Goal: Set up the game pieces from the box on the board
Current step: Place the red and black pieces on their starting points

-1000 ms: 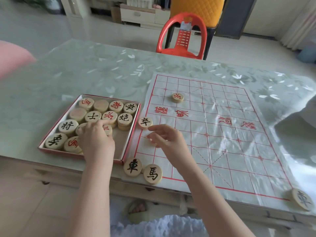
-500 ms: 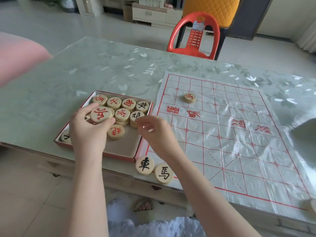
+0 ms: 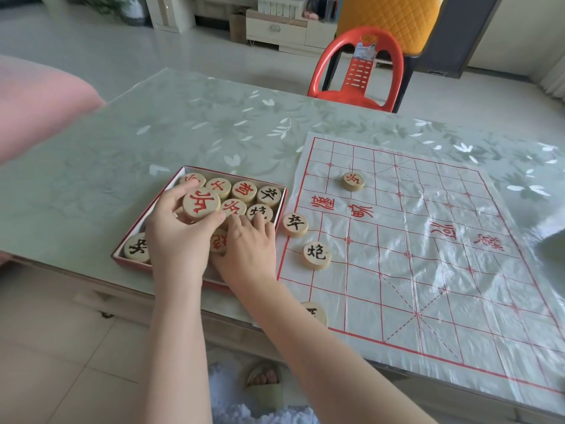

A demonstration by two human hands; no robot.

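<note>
- Shallow red-rimmed cardboard box (image 3: 282,206) sits on the pale green leaf-patterned bench (image 3: 183,133), just beside the 9 o'clock edge of the thin white plastic board with red grid lines (image 3: 428,286).
- Left hand (image 3: 180,240) is over the box. Its fingers grasp a round wooden disc with a red character (image 3: 201,203), thumb on the 4 o'clock edge and the other fingers round the 10 o'clock edge. The disc is face up, above the discs in the box.
- Right hand (image 3: 247,255) reaches into the box from 5 o'clock, fingertips (image 3: 260,224) on discs at the box's 3 o'clock side. Cannot tell if they're grasping one or just resting on top.
- The box holds more wooden discs with red and black characters, in a row along the 12 o'clock wall. A black-marked corner disc (image 3: 134,247) lies at 8 o'clock.
- On the board, a red-marked disc (image 3: 353,181) sits toward 11 o'clock.
- An upper black-marked disc (image 3: 295,224) and a lower black-marked disc (image 3: 317,255) sit near the board's 9 o'clock edge.
- A half-hidden disc (image 3: 318,313) at the board's 7 o'clock corner is partly behind the right forearm.
- Red plastic chair (image 3: 357,68) stands past the bench at 12 o'clock.
</note>
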